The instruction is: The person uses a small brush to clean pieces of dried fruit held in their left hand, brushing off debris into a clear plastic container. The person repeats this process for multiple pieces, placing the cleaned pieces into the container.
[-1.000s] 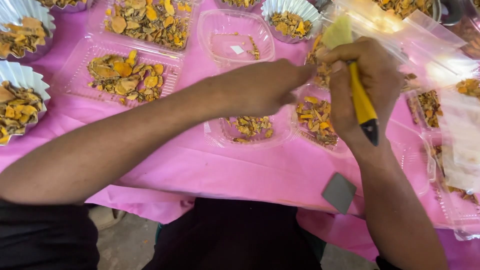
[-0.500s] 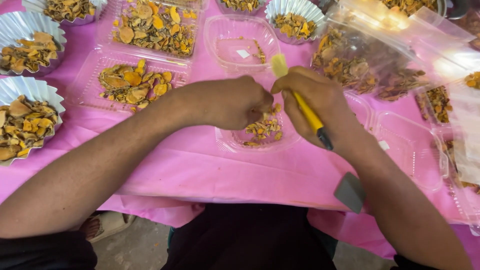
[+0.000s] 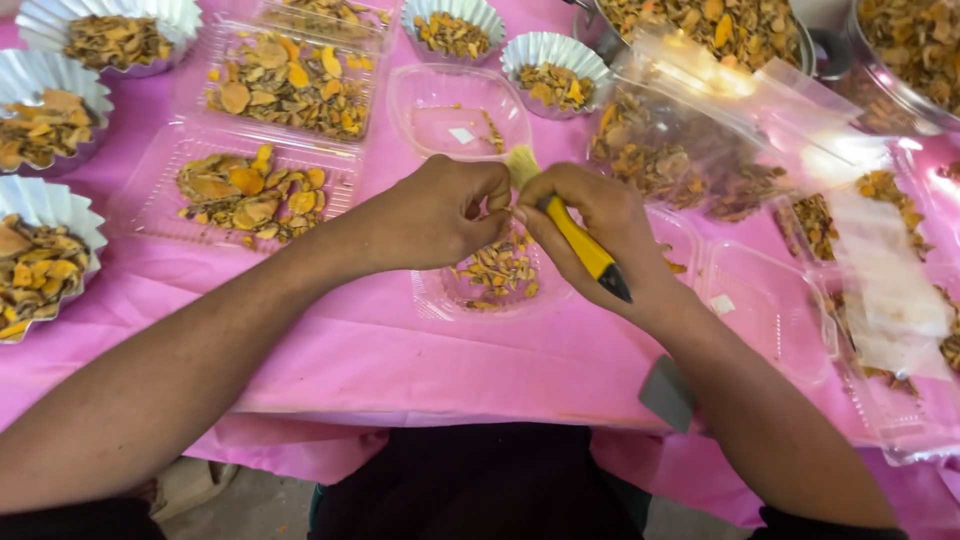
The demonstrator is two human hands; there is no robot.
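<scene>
Over the tray (image 3: 440,292), the right hand (image 3: 590,225) grips a brush (image 3: 570,228), handle slanting toward the wrist; the left hand (image 3: 440,212) pinches something unseen beside its bristles

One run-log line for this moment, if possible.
left hand: pinching small piece | right hand: holds brush | below: clear tray of chips | pink cloth

A pink plastic tablecloth (image 3: 420,370) covers the table. At ten o'clock, two clear plastic trays (image 3: 150,190) hold dried orange slices; fluted foil cups (image 3: 40,200) line nine o'clock. A crinkled clear bag (image 3: 690,130) lies at one o'clock.
</scene>
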